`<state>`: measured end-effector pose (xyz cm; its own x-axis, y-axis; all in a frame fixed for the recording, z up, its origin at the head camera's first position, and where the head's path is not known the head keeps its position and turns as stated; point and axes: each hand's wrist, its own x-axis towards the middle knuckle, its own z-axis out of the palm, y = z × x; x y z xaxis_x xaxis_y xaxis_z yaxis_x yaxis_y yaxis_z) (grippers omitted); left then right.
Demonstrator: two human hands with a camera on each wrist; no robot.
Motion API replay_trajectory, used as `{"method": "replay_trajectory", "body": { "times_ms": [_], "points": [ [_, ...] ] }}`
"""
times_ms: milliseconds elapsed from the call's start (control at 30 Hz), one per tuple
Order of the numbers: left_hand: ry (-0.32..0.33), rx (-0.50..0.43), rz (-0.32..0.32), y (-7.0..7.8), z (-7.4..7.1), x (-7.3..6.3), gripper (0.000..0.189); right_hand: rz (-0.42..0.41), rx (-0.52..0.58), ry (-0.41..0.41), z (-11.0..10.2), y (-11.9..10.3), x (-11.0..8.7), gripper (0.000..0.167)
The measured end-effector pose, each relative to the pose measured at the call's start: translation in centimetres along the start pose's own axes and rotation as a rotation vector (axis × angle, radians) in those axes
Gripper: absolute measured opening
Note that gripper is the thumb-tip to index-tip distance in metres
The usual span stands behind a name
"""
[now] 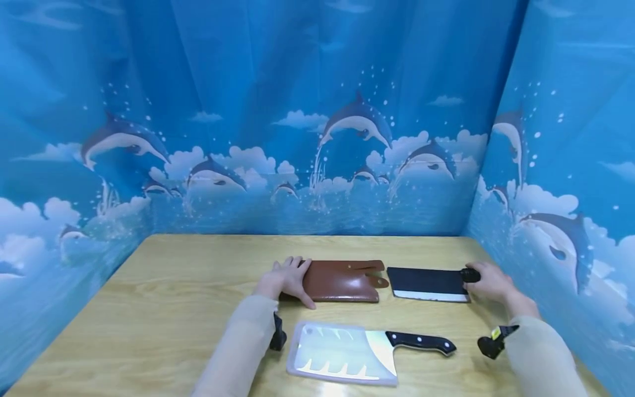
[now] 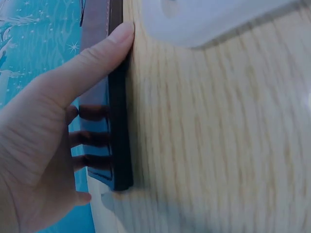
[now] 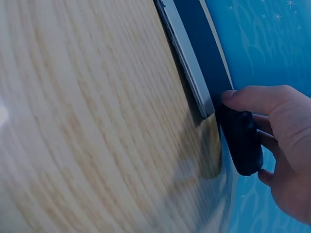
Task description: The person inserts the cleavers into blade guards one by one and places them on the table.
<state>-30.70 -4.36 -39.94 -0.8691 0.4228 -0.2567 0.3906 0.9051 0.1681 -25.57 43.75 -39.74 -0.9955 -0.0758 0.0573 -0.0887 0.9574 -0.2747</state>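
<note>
Head view: left grip (image 1: 286, 281) clasps sheath (image 1: 342, 282) by left end; right grip (image 1: 495, 283) clasps cleaver handle (image 1: 469, 275).

Surface (image 1: 149, 314): is showing pale wood grain.
Brown leather knife sheath (image 1: 339, 284): is lying toward the far side, snap strap (image 1: 380, 282) pointing right.
Black-bladed cleaver (image 1: 424, 280): is lying just right of the sheath, pale edge (image 1: 429, 296) facing near.
Silver-bladed cleaver (image 1: 379, 350): is lying nearer, wearing a translucent blade cover (image 1: 327, 355), riveted black handle (image 1: 420, 342) pointing right.
</note>
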Motion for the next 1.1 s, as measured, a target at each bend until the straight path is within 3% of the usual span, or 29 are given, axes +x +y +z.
{"method": "replay_trajectory", "body": {
  "times_ms": [333,533,700,867,1100],
  "points": [
    [-0.001,0.01,-0.06,0.1,0.4,-0.5,0.124,0.052,0.015,-0.021,0.4,0.4,-0.2,0.058],
    [0.008,0.039,-0.054,-0.1,0.5,-1.0,0.122,0.044,0.006,-0.006,0.4,0.7,-0.3,0.048],
    [0.053,0.052,-0.041,-0.8,0.9,-1.4,0.12,0.003,-0.014,0.026,0.6,0.5,-0.1,0.047],
    [0.128,0.021,-0.004,-2.1,1.3,-2.8,0.119,-0.099,-0.046,0.054,1.0,1.0,0.1,0.046],
    [0.205,0.007,0.048,-4.1,1.6,-5.6,0.122,-0.12,-0.001,0.027,1.0,1.7,-0.4,0.039]
  ]
}}
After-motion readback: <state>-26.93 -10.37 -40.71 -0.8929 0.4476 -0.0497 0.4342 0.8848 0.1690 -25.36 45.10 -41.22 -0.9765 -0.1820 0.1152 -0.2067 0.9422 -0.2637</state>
